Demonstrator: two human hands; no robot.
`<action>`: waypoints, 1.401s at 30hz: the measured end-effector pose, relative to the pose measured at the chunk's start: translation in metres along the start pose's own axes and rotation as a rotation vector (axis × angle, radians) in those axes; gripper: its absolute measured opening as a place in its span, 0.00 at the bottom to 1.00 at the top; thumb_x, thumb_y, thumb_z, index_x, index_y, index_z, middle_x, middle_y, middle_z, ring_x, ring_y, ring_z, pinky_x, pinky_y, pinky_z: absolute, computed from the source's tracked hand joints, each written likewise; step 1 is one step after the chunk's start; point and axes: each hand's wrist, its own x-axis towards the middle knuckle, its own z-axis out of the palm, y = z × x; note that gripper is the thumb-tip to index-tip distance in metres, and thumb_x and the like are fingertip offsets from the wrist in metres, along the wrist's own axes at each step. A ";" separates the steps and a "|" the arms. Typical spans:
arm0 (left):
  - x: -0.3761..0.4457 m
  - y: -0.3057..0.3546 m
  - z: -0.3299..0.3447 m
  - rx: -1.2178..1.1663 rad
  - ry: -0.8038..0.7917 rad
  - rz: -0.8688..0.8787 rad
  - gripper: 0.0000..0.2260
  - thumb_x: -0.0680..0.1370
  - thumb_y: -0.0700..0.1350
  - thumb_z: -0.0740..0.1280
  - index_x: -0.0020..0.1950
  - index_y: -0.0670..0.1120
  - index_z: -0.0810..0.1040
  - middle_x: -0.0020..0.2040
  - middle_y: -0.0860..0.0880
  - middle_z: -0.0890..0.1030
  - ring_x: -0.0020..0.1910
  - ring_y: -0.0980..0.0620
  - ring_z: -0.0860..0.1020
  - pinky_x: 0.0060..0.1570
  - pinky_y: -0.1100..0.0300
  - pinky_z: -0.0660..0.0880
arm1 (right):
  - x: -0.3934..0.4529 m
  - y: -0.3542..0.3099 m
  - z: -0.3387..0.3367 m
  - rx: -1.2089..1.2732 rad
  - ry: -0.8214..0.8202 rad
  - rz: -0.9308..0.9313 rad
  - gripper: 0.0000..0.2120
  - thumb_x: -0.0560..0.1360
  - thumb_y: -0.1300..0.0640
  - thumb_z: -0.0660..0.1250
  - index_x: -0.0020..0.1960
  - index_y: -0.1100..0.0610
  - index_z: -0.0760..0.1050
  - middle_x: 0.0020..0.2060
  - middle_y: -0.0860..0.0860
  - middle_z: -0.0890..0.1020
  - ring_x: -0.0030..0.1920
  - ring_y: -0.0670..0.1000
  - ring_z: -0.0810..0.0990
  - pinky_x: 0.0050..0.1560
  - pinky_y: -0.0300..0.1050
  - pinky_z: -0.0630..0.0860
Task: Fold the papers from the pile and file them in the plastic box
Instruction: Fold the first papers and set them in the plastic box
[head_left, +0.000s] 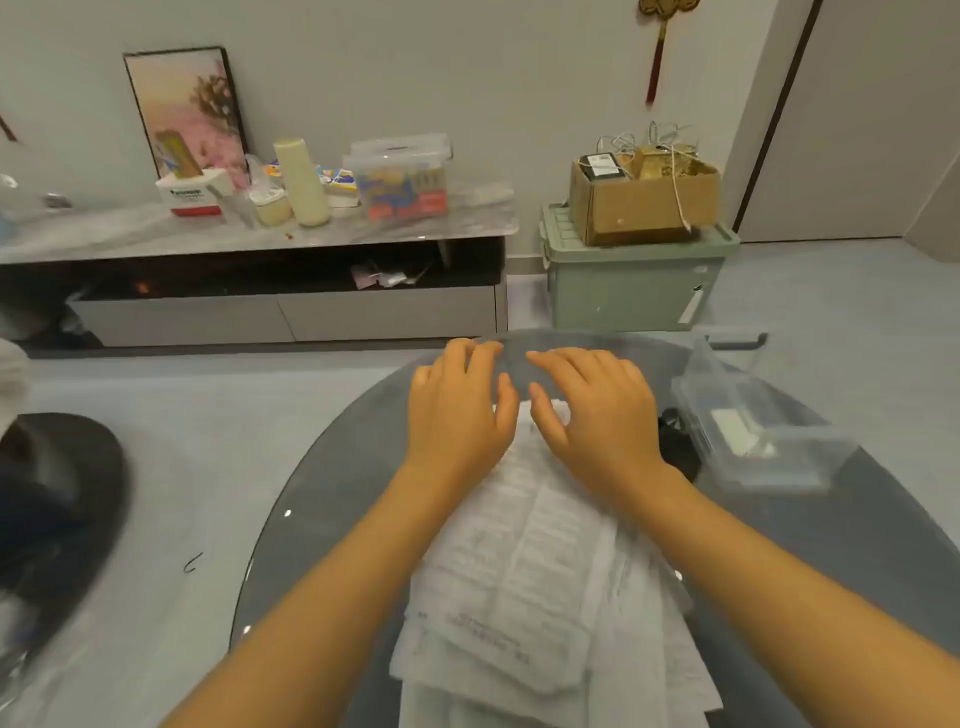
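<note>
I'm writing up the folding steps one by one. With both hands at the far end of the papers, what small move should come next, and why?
Probably pinch the top sheet's far edge and draw it toward the body to start a fold. Both the left hand and right hand sit over the far end of the paper pile, gripping nothing, and the plastic box lies open alongside.

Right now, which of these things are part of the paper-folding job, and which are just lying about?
Part of the job:
pile of papers on the glass table
clear plastic box
left hand and right hand, both over the pile's far end

Lying about:
green storage bin
cardboard box
framed picture
white bottle
</note>
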 end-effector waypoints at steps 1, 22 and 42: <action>-0.009 0.004 -0.002 -0.004 -0.018 -0.001 0.19 0.75 0.49 0.55 0.57 0.42 0.77 0.50 0.44 0.78 0.38 0.46 0.77 0.42 0.55 0.67 | -0.010 -0.002 0.000 0.007 0.001 0.004 0.16 0.74 0.49 0.60 0.54 0.55 0.80 0.47 0.49 0.83 0.46 0.52 0.81 0.46 0.45 0.74; -0.120 0.036 -0.080 -0.259 -1.048 -0.083 0.30 0.72 0.54 0.72 0.71 0.59 0.65 0.69 0.61 0.67 0.67 0.58 0.67 0.68 0.58 0.65 | -0.116 -0.026 -0.091 0.146 -1.042 0.062 0.39 0.63 0.32 0.69 0.70 0.39 0.60 0.76 0.50 0.49 0.76 0.53 0.39 0.73 0.54 0.35; -0.094 0.039 -0.076 -0.339 -0.917 -0.063 0.23 0.71 0.53 0.73 0.63 0.63 0.70 0.58 0.68 0.74 0.56 0.69 0.71 0.57 0.71 0.68 | -0.094 0.007 -0.103 0.563 -0.822 0.593 0.20 0.74 0.46 0.67 0.32 0.59 0.72 0.27 0.51 0.72 0.29 0.47 0.67 0.32 0.35 0.65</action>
